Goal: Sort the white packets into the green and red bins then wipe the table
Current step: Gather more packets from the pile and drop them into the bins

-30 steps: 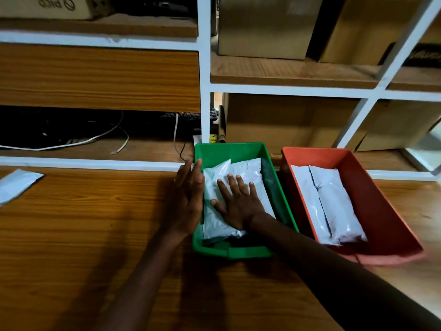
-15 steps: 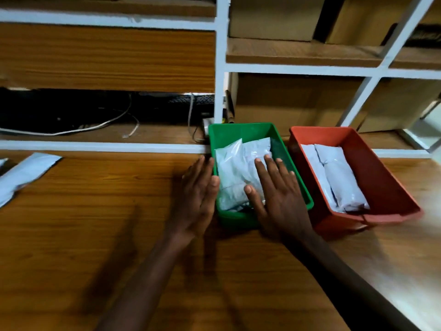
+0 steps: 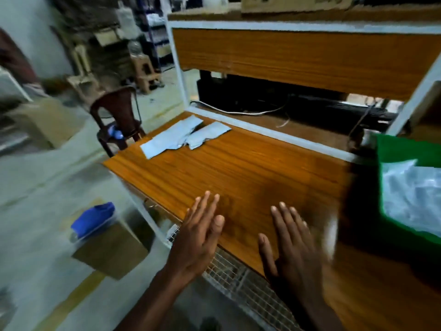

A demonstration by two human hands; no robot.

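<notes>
Hovering over the near edge of the wooden table (image 3: 238,173), both hands are spread flat with straight fingers and hold nothing. The left hand (image 3: 200,237) sits at the table's near left edge, tilted on its side with the thumb uppermost, fingertips just over the wood. The right hand (image 3: 293,244) lies palm down a little to its right, fingers fanned; whether it touches the surface cannot be told, since its right side is blurred.

Two white packets (image 3: 183,136) lie flat on the far left end of the table, touching or overlapping each other, well apart from both hands. At the right edge of the view stands the green bin (image 3: 405,149), only partly in frame, with more white packets in the bin (image 3: 412,197).

Beyond the table's left end stands a dark plastic chair (image 3: 117,115). On the floor to the near left is a cardboard box (image 3: 109,252) with a blue cloth (image 3: 93,218) on top.
</notes>
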